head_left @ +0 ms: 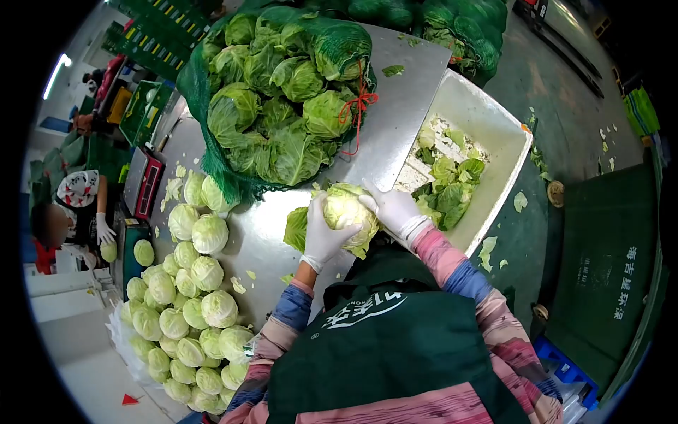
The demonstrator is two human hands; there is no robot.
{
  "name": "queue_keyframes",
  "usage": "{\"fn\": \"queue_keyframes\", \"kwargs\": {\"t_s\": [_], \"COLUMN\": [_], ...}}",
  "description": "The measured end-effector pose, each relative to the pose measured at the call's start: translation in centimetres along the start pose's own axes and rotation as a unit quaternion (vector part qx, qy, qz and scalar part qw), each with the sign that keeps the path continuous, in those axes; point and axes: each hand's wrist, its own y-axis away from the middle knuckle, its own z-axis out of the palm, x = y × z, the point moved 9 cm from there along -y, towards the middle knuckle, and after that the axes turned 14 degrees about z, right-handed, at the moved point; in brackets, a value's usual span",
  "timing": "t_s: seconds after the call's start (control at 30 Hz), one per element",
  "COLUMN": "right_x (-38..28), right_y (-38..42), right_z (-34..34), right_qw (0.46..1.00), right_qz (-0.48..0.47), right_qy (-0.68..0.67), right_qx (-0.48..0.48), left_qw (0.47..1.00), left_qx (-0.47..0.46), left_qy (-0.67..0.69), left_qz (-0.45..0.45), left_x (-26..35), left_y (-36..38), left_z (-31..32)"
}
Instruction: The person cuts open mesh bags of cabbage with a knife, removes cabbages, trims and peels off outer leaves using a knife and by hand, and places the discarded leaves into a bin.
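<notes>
A pale green cabbage (345, 212) is held between my two gloved hands, close to the table's near edge. My left hand (326, 232) wraps round its left side, thumb on top. On its right side, the fingers of my right hand (394, 209) are bent against the leaves; whether a small tool is among them I cannot make out. A loose dark green outer leaf (296, 228) lies by the left hand. Beyond the hands is an open green mesh bag (200, 120) of cabbages, with a red tie string (359, 104) at its right side.
Trimmed cabbages (206, 272) are heaped on the left. A white foam box (498, 152) with discarded leaves stands on the right. Behind the heap are a red scale (148, 185) and a co-worker's gloved hand (104, 230). A large green bin (600, 268) is at far right.
</notes>
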Motion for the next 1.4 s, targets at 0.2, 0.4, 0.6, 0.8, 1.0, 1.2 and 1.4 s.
{"fn": "queue_keyframes", "kwargs": {"t_s": [0.2,0.4,0.6,0.8,1.0,1.2,1.4], "right_x": [1.2,0.1,13.4,0.2,-2.8,-3.8,-4.6], "right_y": [-2.8,-2.3,-2.4,-0.7,0.7,1.1,1.0], "right_z": [-1.4,-0.9,-2.0,0.1,0.3,-0.3,-0.3], "right_qw": [0.998,0.99,0.967,0.988,0.999,0.996,0.992], "right_qz": [0.055,0.091,0.213,-0.032,-0.004,-0.079,-0.068], "right_qy": [-0.043,-0.103,0.011,-0.145,-0.03,0.043,0.101], "right_qx": [-0.001,0.026,0.139,0.038,-0.045,-0.01,0.015], "left_qw": [0.993,0.983,0.99,0.989,0.99,0.996,0.996], "left_qx": [-0.053,-0.076,-0.088,-0.01,-0.034,-0.031,-0.018], "left_qy": [0.089,-0.158,0.081,-0.088,-0.132,-0.078,-0.084], "left_qz": [-0.053,0.049,-0.068,-0.116,-0.041,0.007,0.006], "left_x": [-1.0,-0.8,-5.0,-3.4,-1.8,-0.3,0.0], "left_y": [1.1,2.3,5.2,2.1,1.1,1.1,1.4], "left_z": [-0.8,-3.0,-4.9,-3.3,-2.5,-1.4,-1.4]}}
